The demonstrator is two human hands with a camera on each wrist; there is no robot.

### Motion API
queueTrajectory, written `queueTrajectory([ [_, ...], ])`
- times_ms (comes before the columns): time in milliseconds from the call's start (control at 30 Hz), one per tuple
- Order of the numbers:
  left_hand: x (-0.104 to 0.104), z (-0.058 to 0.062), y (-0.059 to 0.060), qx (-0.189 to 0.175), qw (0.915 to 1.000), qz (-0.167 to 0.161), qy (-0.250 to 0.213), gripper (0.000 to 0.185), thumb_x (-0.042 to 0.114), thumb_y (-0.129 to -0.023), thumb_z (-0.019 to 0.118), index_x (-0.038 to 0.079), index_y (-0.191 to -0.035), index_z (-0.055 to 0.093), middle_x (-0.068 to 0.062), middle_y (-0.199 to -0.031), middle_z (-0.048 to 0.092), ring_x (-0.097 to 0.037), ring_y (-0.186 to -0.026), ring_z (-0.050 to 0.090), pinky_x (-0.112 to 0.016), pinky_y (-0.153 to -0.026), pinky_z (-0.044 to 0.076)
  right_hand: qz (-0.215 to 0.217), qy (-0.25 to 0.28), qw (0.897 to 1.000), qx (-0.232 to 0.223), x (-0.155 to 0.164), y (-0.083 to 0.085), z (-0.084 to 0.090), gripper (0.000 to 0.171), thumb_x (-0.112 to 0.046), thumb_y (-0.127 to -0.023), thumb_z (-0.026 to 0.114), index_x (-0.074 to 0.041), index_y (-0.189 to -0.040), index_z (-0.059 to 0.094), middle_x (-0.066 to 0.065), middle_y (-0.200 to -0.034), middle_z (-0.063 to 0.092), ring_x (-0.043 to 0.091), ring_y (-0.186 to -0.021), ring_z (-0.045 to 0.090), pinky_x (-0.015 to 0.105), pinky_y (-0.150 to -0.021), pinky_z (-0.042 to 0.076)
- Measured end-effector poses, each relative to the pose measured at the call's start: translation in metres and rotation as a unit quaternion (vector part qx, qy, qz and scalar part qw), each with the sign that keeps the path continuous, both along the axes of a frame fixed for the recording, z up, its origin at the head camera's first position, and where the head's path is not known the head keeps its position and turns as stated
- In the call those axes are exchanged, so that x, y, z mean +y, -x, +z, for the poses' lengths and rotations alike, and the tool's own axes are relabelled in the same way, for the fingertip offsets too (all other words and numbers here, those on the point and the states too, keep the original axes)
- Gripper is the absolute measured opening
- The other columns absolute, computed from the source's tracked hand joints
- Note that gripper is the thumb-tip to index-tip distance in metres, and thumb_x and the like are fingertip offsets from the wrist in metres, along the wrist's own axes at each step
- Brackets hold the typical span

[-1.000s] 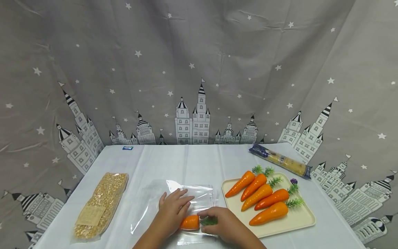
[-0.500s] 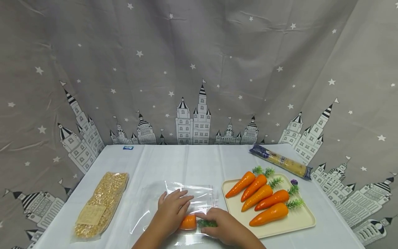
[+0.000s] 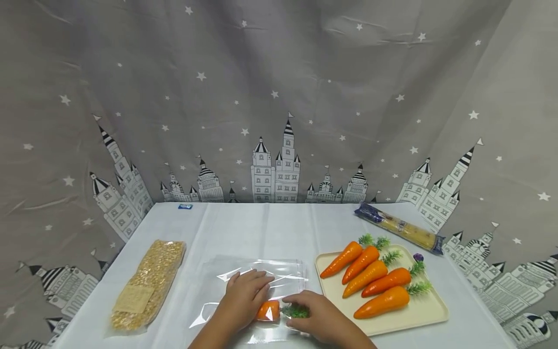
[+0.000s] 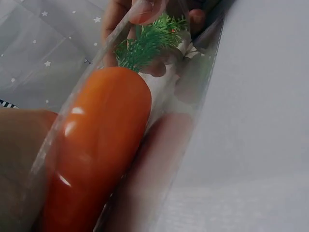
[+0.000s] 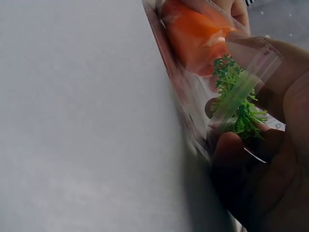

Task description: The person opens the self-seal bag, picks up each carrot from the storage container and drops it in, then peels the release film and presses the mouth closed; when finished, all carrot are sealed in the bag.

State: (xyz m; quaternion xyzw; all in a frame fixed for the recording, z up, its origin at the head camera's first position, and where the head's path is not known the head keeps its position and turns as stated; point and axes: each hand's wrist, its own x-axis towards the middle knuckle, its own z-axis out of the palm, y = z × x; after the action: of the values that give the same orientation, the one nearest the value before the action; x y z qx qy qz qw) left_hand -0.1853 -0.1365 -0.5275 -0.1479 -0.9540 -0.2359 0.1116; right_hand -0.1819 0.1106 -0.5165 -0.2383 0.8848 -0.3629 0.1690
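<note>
An orange carrot (image 3: 268, 310) with green leaves (image 3: 296, 310) lies inside a clear plastic bag (image 3: 279, 271), leafy end toward the bag's right edge. My left hand (image 3: 245, 296) rests flat over the bag and the carrot's body, fingers extended, hiding the tip. In the left wrist view the film wraps the carrot (image 4: 101, 140). My right hand (image 3: 320, 312) curls thumb and fingers around the leaves at the bag's edge. The right wrist view has the bag's strip (image 5: 248, 87) crossing the leaves (image 5: 236, 104), with a finger touching the film near the carrot's top.
To the right, a cream tray (image 3: 418, 317) bears several carrots (image 3: 381, 303). A pack of long pasta (image 3: 398, 228) lies behind it. A bag of corn kernels (image 3: 148, 281) lies at left, and a small blue packet (image 3: 185, 206) sits at the far left edge.
The carrot has slid slightly left, deeper into the bag, with my right hand's fingers close behind. My left hand stays on the bag. The head view has shifted a little.
</note>
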Motion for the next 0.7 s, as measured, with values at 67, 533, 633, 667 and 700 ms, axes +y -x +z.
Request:
queueTrajectory([
  [67, 0.001, -0.001, 0.001, 0.001, 1.0, 0.003, -0.002, 0.023, 0.027, -0.102, 0.066, 0.026, -0.121, 0.078, 0.002, -0.129, 0.074, -0.026, -0.13, 0.063, -0.068, -0.112, 0.037, 0.001, 0.012, 1.0, 0.004, 0.002, 0.0, 0.002, 0.044, -0.045, -0.091, 0.079, -0.033, -0.132, 0.07, -0.018, -0.116, 0.067, 0.0, -0.103, 0.06, 0.037, -0.096, 0.056],
  [533, -0.001, -0.003, 0.002, 0.016, 0.9997, 0.011, -0.018, 0.023, 0.026, -0.1, 0.069, 0.03, -0.121, 0.078, 0.002, -0.131, 0.073, -0.026, -0.131, 0.063, -0.066, -0.113, 0.037, -0.068, 0.048, 0.996, 0.033, 0.043, 0.001, 0.018, 0.038, -0.036, -0.095, 0.077, -0.019, -0.129, 0.071, -0.004, -0.121, 0.07, 0.014, -0.106, 0.064, 0.026, -0.084, 0.055],
  [633, -0.001, -0.004, 0.003, 0.019, 0.9996, 0.009, -0.019, 0.023, 0.025, -0.1, 0.068, 0.028, -0.121, 0.078, 0.002, -0.131, 0.073, -0.027, -0.131, 0.062, -0.066, -0.113, 0.037, -0.094, 0.045, 0.994, 0.04, 0.059, -0.002, 0.023, 0.036, -0.033, -0.095, 0.078, -0.017, -0.127, 0.072, -0.001, -0.122, 0.07, 0.017, -0.105, 0.064, 0.025, -0.081, 0.055],
  [667, -0.001, -0.004, 0.003, 0.02, 0.9996, 0.009, -0.018, 0.023, 0.026, -0.1, 0.068, 0.028, -0.121, 0.078, 0.002, -0.131, 0.074, -0.027, -0.131, 0.062, -0.066, -0.113, 0.037, -0.102, 0.045, 0.993, 0.042, 0.064, -0.002, 0.024, 0.036, -0.032, -0.095, 0.078, -0.017, -0.127, 0.072, 0.0, -0.122, 0.07, 0.018, -0.105, 0.064, 0.024, -0.08, 0.055],
  [700, 0.0, -0.005, 0.003, 0.02, 0.9996, 0.009, -0.018, 0.023, 0.026, -0.101, 0.068, 0.027, -0.121, 0.078, 0.002, -0.131, 0.074, -0.027, -0.131, 0.062, -0.066, -0.113, 0.037, -0.111, 0.043, 0.992, 0.044, 0.069, -0.003, 0.024, 0.035, -0.032, -0.095, 0.078, -0.016, -0.126, 0.072, 0.0, -0.122, 0.071, 0.018, -0.104, 0.064, 0.024, -0.079, 0.055],
])
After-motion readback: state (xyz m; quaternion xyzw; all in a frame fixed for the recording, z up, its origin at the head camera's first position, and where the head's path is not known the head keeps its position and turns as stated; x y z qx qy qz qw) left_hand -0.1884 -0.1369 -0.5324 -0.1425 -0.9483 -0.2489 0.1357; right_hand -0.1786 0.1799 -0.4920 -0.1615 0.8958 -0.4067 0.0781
